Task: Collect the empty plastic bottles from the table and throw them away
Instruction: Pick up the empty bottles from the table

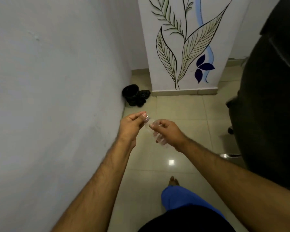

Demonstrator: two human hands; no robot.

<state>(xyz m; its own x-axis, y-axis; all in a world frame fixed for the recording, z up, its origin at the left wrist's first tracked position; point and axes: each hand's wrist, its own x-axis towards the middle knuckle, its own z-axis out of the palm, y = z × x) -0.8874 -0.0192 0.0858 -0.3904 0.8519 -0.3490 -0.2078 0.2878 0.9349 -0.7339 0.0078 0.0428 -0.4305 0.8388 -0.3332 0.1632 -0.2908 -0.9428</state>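
A small clear plastic bottle (149, 126) lies crumpled between both hands, above the tiled floor. My right hand (168, 132) wraps around its body, hiding most of it. My left hand (132, 125) pinches its top end between thumb and fingers. A black bin lined with a black bag (131, 94) stands on the floor ahead, in the corner by the left wall, about a step beyond the hands.
A plain white wall (49, 89) runs close along the left. A pillar painted with leaves (184, 47) stands ahead on the right of the bin. A dark office chair (271, 97) fills the right side. My bare foot (173, 180) is on the glossy tiles.
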